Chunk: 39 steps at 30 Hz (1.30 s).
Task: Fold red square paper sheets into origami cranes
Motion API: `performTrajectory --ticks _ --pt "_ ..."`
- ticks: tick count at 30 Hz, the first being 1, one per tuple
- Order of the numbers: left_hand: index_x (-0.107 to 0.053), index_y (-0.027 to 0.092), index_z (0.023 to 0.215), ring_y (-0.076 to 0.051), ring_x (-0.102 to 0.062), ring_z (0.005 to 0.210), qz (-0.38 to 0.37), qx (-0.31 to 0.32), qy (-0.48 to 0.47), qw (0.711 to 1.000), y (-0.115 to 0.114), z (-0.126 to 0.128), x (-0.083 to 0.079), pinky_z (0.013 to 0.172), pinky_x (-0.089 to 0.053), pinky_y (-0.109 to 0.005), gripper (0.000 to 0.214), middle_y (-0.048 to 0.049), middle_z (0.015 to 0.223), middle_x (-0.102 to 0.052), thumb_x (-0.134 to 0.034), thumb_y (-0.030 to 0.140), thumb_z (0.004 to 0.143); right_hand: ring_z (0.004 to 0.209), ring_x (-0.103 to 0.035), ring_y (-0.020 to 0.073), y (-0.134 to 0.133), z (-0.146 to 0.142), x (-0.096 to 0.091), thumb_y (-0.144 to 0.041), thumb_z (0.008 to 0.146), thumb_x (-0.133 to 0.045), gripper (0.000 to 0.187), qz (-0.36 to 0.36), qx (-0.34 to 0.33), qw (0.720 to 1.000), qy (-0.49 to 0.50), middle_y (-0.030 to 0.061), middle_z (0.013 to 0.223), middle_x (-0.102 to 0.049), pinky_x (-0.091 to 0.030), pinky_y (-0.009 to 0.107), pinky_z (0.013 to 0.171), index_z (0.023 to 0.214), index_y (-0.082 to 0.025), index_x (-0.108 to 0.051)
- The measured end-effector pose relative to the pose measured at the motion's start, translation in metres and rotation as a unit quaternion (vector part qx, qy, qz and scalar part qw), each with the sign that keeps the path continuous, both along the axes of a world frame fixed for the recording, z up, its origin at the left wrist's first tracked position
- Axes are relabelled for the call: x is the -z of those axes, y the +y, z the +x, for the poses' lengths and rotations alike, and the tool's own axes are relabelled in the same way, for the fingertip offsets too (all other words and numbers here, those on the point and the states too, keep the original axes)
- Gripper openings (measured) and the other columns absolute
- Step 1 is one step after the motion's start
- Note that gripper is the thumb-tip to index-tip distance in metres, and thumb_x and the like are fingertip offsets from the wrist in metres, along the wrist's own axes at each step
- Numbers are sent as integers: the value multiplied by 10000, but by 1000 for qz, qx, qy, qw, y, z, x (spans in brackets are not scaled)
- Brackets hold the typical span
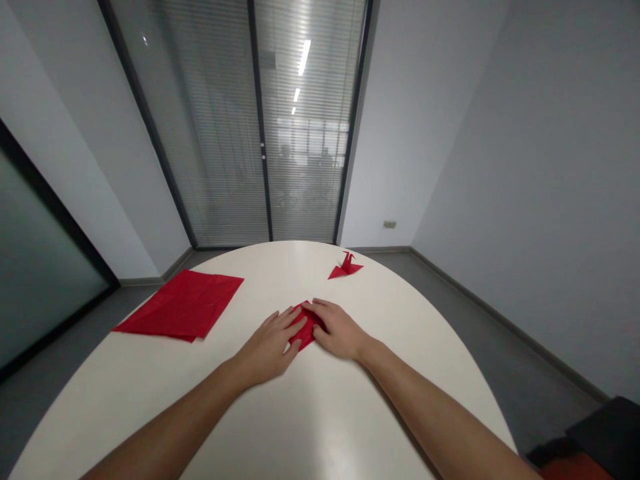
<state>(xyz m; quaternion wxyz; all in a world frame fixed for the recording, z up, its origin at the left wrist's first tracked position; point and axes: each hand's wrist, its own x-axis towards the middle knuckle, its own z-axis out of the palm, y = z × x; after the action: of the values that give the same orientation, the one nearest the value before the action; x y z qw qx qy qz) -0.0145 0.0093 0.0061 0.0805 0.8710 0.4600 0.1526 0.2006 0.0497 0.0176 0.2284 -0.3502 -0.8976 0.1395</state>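
A small folded piece of red paper (305, 325) lies on the white round table (310, 413), mostly covered by both hands. My left hand (270, 347) rests flat on its left side, fingers stretched out and pressing down. My right hand (336, 328) lies over its right side, fingers extended with the tips on the paper's upper edge. A finished red paper crane (345, 265) stands farther back on the table, apart from the hands.
A stack of flat red paper sheets (184, 304) lies at the table's left. Beyond the table are a glass wall with blinds (260, 133) and grey floor. A dark object (607, 427) sits at the lower right.
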Motion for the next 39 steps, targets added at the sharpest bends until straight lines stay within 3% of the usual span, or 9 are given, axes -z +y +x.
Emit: performTrajectory --ticks 10,16,20,25,34,39 --pt "-379 255 1527 -260 -266 1506 -6 8 32 999 -4 -1 -1 1207 -289 -505 554 -66 1623 -307 -439 337 982 1510 -211 347 -2 3 -2 -255 918 -434 653 -51 22 992 -117 90 1611 -317 -231 556 1215 1555 -149 -336" --pt "-416 153 1509 -324 -316 1479 34 -75 65 995 -5 3 4 1188 -316 -514 567 -163 1592 -347 -387 406 1003 1521 -189 312 -6 3 -8 -248 948 -370 608 -27 16 991 -132 91 1606 -329 -177 544 1233 1546 -137 -353" --pt "-431 133 1498 -340 -324 1473 59 -100 76 990 -6 3 4 1190 -303 -535 575 -188 1576 -369 -401 411 995 1527 -151 312 -10 0 -11 -280 954 -373 650 -55 13 985 -165 116 1632 -235 -151 541 1239 1573 -114 -267" --pt "-416 148 1502 -285 -293 1493 69 -51 66 994 -4 0 6 1209 -288 -497 547 -159 1589 -358 -403 328 986 1529 -135 302 -13 -2 -15 -313 958 -386 667 -71 26 980 -186 142 1642 -143 -134 520 1243 1578 -113 -244" --pt "-392 125 1513 -307 -279 1497 42 -44 37 997 -2 -3 11 1208 -287 -527 571 -165 1599 -331 -416 311 974 1529 -131 322 -11 -2 -7 -350 953 -415 678 -43 41 986 -153 141 1631 -208 -136 539 1240 1566 -93 -280" --pt "-448 201 1484 -256 -340 1475 41 42 8 998 -3 -4 1 1228 -289 -461 571 -91 1579 -404 -489 216 915 1525 -177 294 -9 0 -9 -304 966 -370 630 -41 20 991 -129 104 1617 -293 -148 520 1244 1565 -122 -297"
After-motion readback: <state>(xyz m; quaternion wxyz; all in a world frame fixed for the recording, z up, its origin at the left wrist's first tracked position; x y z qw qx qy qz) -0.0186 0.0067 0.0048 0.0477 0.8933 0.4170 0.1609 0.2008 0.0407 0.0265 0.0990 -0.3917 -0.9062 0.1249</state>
